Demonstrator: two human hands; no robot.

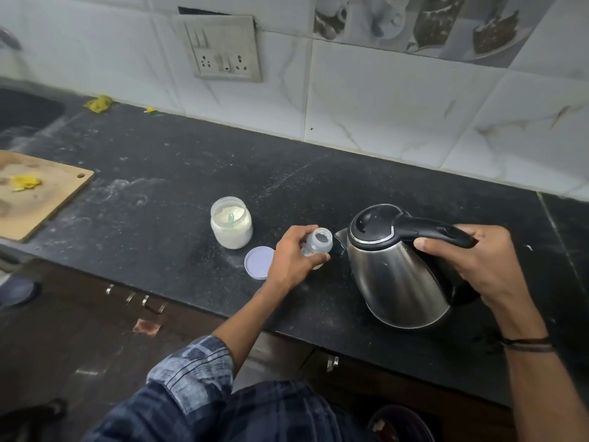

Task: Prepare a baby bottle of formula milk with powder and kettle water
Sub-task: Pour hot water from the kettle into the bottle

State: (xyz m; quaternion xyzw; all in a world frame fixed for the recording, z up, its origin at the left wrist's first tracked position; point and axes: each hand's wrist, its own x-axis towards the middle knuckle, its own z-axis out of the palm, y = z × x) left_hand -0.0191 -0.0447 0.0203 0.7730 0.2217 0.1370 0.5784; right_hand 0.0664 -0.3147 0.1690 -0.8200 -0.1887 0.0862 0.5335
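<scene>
Black counter (191,161) runs wide and bare behind the kettle (395,269) — right hand (478,266) wraps its handle, spout beside the open bottle (318,245) gripped by the left hand (291,260). Powder jar (231,226) and lid (258,262) sit left of the kettle, near the front edge.

Bare counter (178,173) behind jar (231,226)

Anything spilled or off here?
White powder dusts the black counter around the open clear powder jar and lilac round lid. Yellow scraps lie on the wooden cutting board. Grey wall socket plate shows a dark gap above.
</scene>
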